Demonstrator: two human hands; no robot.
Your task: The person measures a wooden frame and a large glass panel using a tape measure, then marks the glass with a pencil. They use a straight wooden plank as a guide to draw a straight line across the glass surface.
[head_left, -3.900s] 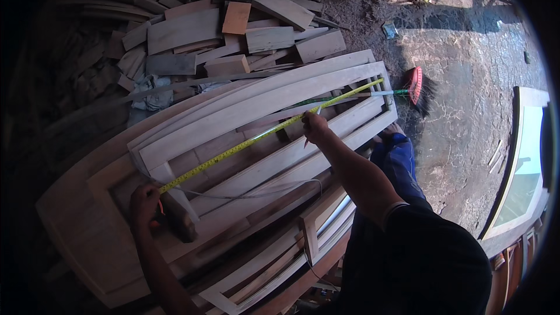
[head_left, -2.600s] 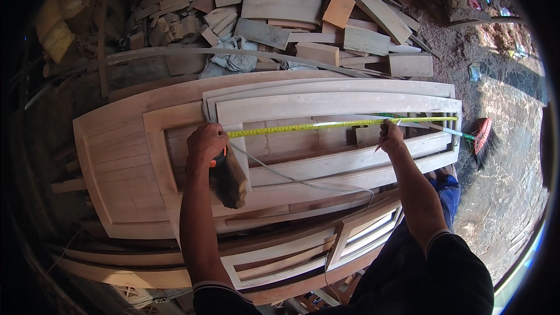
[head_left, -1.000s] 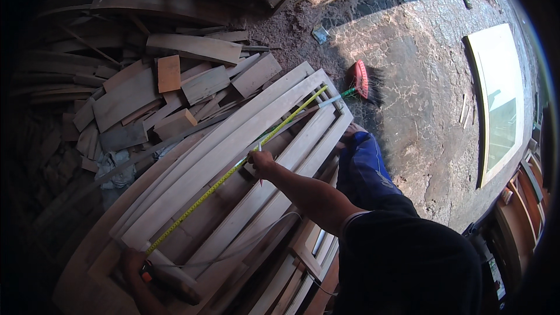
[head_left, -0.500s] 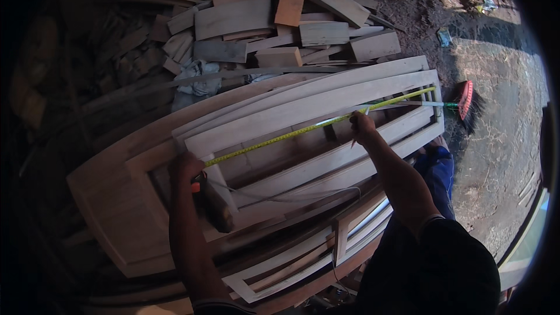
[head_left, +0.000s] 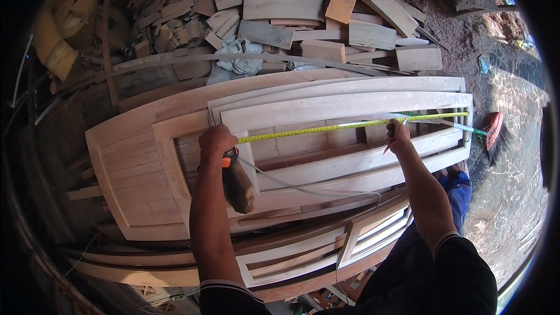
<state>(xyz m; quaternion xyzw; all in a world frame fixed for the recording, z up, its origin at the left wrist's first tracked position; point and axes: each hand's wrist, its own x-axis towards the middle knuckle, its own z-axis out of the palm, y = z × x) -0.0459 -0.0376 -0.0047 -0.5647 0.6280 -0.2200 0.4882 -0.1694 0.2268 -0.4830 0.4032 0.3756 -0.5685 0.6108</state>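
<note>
Along the long opening of a pale wooden frame [head_left: 338, 107], the yellow blade [head_left: 303, 132] of a tape measure [head_left: 227, 161] is stretching until the frame's right end. At the frame's left end, the left hand [head_left: 217, 142] is keeping its grip clenched around the tape measure's case. Over the right half of the frame, the right hand [head_left: 399, 135] is grasping a thin pencil [head_left: 386, 149]; whether its fingers are also pinching the blade, I cannot tell. Near the frame's lower left corner, a dark wood block [head_left: 239, 189] is lying. Beyond the frame, wood offcuts [head_left: 283, 3] are lying in a heap, and to its right a red broom [head_left: 494, 129] is resting.
</note>
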